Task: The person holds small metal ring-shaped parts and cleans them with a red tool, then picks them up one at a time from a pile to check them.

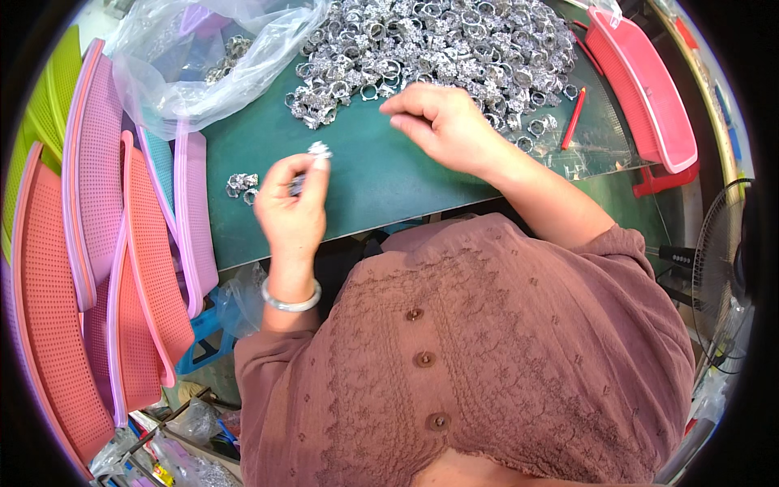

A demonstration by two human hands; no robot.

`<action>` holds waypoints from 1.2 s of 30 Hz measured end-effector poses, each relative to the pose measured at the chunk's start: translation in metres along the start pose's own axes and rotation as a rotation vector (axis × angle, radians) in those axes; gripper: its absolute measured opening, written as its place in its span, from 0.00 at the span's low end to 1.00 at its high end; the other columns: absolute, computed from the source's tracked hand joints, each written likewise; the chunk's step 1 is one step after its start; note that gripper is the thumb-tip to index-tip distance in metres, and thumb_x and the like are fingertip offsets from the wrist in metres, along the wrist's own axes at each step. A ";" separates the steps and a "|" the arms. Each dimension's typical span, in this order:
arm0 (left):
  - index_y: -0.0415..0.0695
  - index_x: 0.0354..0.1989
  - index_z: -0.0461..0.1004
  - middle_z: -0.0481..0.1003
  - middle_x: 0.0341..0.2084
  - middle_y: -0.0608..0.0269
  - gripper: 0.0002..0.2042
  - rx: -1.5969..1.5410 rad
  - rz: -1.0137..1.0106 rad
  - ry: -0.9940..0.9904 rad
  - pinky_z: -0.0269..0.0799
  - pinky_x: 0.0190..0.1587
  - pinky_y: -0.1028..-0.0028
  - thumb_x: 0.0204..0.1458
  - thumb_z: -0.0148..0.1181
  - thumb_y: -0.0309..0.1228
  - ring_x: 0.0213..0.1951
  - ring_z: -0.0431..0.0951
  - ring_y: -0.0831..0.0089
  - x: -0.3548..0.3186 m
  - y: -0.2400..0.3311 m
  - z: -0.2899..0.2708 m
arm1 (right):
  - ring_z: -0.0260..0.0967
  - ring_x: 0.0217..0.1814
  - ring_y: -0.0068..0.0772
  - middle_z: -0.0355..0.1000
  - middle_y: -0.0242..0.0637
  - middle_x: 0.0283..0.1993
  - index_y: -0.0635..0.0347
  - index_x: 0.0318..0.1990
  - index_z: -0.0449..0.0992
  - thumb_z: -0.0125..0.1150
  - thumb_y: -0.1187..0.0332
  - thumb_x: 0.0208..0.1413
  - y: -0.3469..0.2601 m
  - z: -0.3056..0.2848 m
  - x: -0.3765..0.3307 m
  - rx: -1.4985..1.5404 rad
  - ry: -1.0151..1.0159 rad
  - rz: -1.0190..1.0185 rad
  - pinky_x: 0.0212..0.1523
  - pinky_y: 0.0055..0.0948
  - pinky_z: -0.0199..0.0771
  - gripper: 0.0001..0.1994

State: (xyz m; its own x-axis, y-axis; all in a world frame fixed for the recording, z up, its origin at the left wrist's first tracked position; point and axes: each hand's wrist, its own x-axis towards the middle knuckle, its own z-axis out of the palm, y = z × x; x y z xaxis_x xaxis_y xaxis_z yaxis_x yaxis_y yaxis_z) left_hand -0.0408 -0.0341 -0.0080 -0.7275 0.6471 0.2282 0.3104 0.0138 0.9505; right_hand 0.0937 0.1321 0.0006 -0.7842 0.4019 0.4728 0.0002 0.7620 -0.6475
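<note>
My left hand (294, 207) is raised over the green tabletop, thumb and fingers closed on a silvery ring (320, 150) with a sparkling top. More silvery metal (297, 185) shows inside the curl of its fingers. At the near edge of a big heap of silvery rings (438, 49), my right hand (442, 126) is bent with thumb and forefinger drawn together. Whatever its fingertips may hold is hidden. A few rings (242, 185) lie in a small group on the table, left of my left hand.
Stacked plastic baskets (162, 268) in pink, purple and green stand at the left. A clear plastic bag (203, 89) with rings inside lies at the back left. On the right are a red pencil (574, 118), a pink basket (641, 89) and a fan (718, 268).
</note>
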 end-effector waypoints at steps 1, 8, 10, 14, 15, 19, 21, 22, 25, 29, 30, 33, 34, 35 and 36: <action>0.38 0.26 0.73 0.71 0.21 0.69 0.02 0.254 0.159 0.041 0.63 0.28 0.83 0.44 0.58 0.23 0.24 0.68 0.82 0.004 -0.001 -0.012 | 0.68 0.33 0.34 0.70 0.36 0.30 0.60 0.30 0.74 0.56 0.72 0.43 0.004 -0.002 0.004 -0.195 0.053 -0.078 0.35 0.29 0.68 0.05; 0.43 0.21 0.69 0.69 0.19 0.59 0.02 1.081 0.222 0.117 0.64 0.26 0.63 0.41 0.55 0.27 0.24 0.70 0.57 0.009 -0.011 -0.074 | 0.60 0.35 0.30 0.63 0.30 0.26 0.55 0.23 0.73 0.58 0.66 0.42 0.012 -0.003 0.024 -0.786 -0.018 -0.178 0.40 0.31 0.57 0.04; 0.44 0.21 0.69 0.69 0.20 0.58 0.02 1.125 0.178 0.115 0.64 0.26 0.63 0.41 0.54 0.27 0.25 0.70 0.57 0.009 -0.010 -0.078 | 0.60 0.34 0.30 0.63 0.29 0.25 0.54 0.21 0.73 0.58 0.66 0.41 0.017 0.002 0.028 -0.823 -0.035 -0.183 0.39 0.31 0.56 0.04; 0.41 0.21 0.68 0.69 0.20 0.59 0.05 1.098 0.140 0.088 0.64 0.26 0.63 0.41 0.57 0.28 0.24 0.70 0.58 0.011 -0.003 -0.075 | 0.61 0.34 0.30 0.65 0.29 0.24 0.52 0.19 0.75 0.54 0.67 0.40 0.023 0.005 0.031 -0.832 -0.034 -0.194 0.39 0.33 0.55 0.05; 0.41 0.21 0.68 0.70 0.20 0.59 0.05 1.093 0.145 0.102 0.64 0.26 0.63 0.40 0.58 0.28 0.24 0.70 0.59 0.011 -0.001 -0.073 | 0.61 0.35 0.30 0.65 0.29 0.24 0.52 0.19 0.75 0.55 0.67 0.40 0.024 0.004 0.031 -0.815 -0.016 -0.184 0.39 0.33 0.56 0.05; 0.41 0.21 0.68 0.70 0.20 0.59 0.05 1.021 0.233 0.147 0.66 0.27 0.66 0.40 0.58 0.27 0.25 0.71 0.60 0.012 0.002 -0.062 | 0.62 0.36 0.31 0.66 0.29 0.25 0.53 0.20 0.75 0.55 0.66 0.39 0.024 0.001 0.032 -0.790 -0.007 -0.179 0.39 0.33 0.56 0.05; 0.41 0.22 0.69 0.71 0.20 0.59 0.04 0.885 0.259 0.138 0.66 0.27 0.68 0.40 0.58 0.26 0.24 0.71 0.62 0.012 0.003 -0.054 | 0.63 0.36 0.31 0.67 0.30 0.26 0.53 0.20 0.75 0.56 0.65 0.40 0.021 0.004 0.032 -0.818 -0.025 -0.204 0.40 0.33 0.56 0.05; 0.41 0.23 0.70 0.71 0.20 0.59 0.04 0.781 0.247 0.119 0.66 0.28 0.70 0.41 0.58 0.25 0.24 0.72 0.63 0.012 0.004 -0.048 | 0.63 0.36 0.31 0.67 0.30 0.26 0.53 0.21 0.76 0.56 0.65 0.40 0.024 0.007 0.032 -0.826 -0.047 -0.194 0.40 0.33 0.56 0.05; 0.39 0.29 0.72 0.72 0.21 0.64 0.06 0.435 0.142 -0.001 0.67 0.28 0.76 0.43 0.59 0.26 0.23 0.71 0.76 0.010 -0.001 -0.029 | 0.64 0.36 0.31 0.68 0.30 0.26 0.53 0.24 0.76 0.57 0.64 0.42 0.027 0.008 0.033 -0.828 -0.115 -0.162 0.39 0.33 0.57 0.06; 0.39 0.43 0.70 0.71 0.22 0.70 0.13 -0.163 -0.315 -0.242 0.59 0.24 0.88 0.50 0.55 0.29 0.23 0.66 0.86 0.003 0.009 0.005 | 0.68 0.31 0.34 0.70 0.33 0.26 0.60 0.28 0.74 0.59 0.71 0.42 0.017 -0.002 0.029 -0.218 0.027 -0.181 0.32 0.30 0.67 0.04; 0.39 0.45 0.69 0.70 0.22 0.70 0.14 -0.236 -0.350 -0.284 0.60 0.24 0.88 0.50 0.55 0.30 0.23 0.66 0.85 0.002 0.014 0.009 | 0.69 0.31 0.33 0.71 0.34 0.27 0.61 0.28 0.74 0.60 0.72 0.42 0.010 -0.004 0.025 -0.068 0.014 -0.129 0.32 0.28 0.67 0.04; 0.38 0.45 0.69 0.71 0.23 0.70 0.15 -0.409 -0.331 -0.284 0.61 0.25 0.88 0.49 0.56 0.29 0.24 0.67 0.85 0.001 0.028 0.024 | 0.70 0.31 0.29 0.72 0.35 0.29 0.62 0.29 0.74 0.61 0.77 0.42 -0.006 -0.005 0.008 0.249 -0.001 -0.092 0.31 0.22 0.69 0.05; 0.38 0.44 0.70 0.71 0.23 0.69 0.14 -0.453 -0.296 -0.279 0.61 0.25 0.88 0.48 0.58 0.27 0.24 0.67 0.86 0.001 0.030 0.029 | 0.70 0.32 0.30 0.72 0.35 0.30 0.62 0.30 0.73 0.61 0.77 0.41 -0.008 -0.005 0.003 0.263 0.000 -0.134 0.32 0.23 0.69 0.06; 0.37 0.42 0.71 0.71 0.23 0.69 0.14 -0.497 -0.261 -0.275 0.61 0.26 0.88 0.46 0.59 0.26 0.24 0.66 0.87 0.001 0.031 0.034 | 0.71 0.32 0.31 0.72 0.36 0.30 0.62 0.30 0.73 0.60 0.77 0.42 -0.008 -0.003 -0.001 0.276 0.017 -0.150 0.32 0.23 0.70 0.06; 0.37 0.42 0.71 0.71 0.23 0.68 0.14 -0.453 -0.195 -0.260 0.62 0.27 0.87 0.46 0.59 0.25 0.24 0.66 0.86 0.000 0.031 0.038 | 0.71 0.33 0.32 0.71 0.37 0.31 0.61 0.30 0.73 0.60 0.77 0.42 -0.009 -0.002 -0.004 0.291 0.034 -0.167 0.33 0.23 0.70 0.05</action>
State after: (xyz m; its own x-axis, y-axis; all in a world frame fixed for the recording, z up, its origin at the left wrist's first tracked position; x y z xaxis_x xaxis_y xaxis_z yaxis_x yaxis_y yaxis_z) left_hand -0.0085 -0.0047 0.0134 -0.5526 0.8328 0.0335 -0.1507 -0.1394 0.9787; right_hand 0.0980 0.1245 0.0051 -0.7372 0.3042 0.6033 -0.3073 0.6442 -0.7004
